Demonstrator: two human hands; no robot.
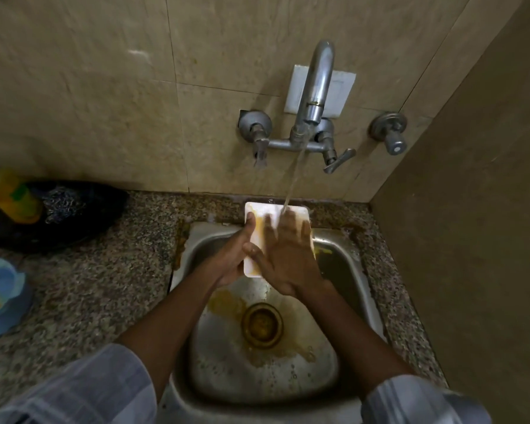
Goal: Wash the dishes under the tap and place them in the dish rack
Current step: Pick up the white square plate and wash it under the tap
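Beige stone-look tiles line the back wall (104, 87) and the side wall to my right; grout lines run across them. Speckled granite surface (104, 270) wraps a small steel sink (257, 377), stained yellow-brown round the drain (262, 324) and along its left rim.

Wall tap (315, 87) sits above and beyond both hands, water running in a thin stream. I see one lever valve on each side of its base, and a separate knob further right.

Left hand (230, 258): grip curled round the left edge of a white rectangular tray (259, 237), thumb lying over its top face. Tray is held above the far end of the sink, tilted, far edge up near the wall. Yellow residue shows on it by the thumb.

Right hand (285, 255): fingers spread and flat, pressed on the tray's face, holding nothing. Stream lands at its fingertips. Hand is motion-blurred.

Well left of the left grip, on the surface: yellow bottle (11, 194) standing against a dark bag or cloth (74, 209) with a steel scrubber on it; nearer me, a blue plastic tub (0, 295).

Striped sleeves at both forearms.
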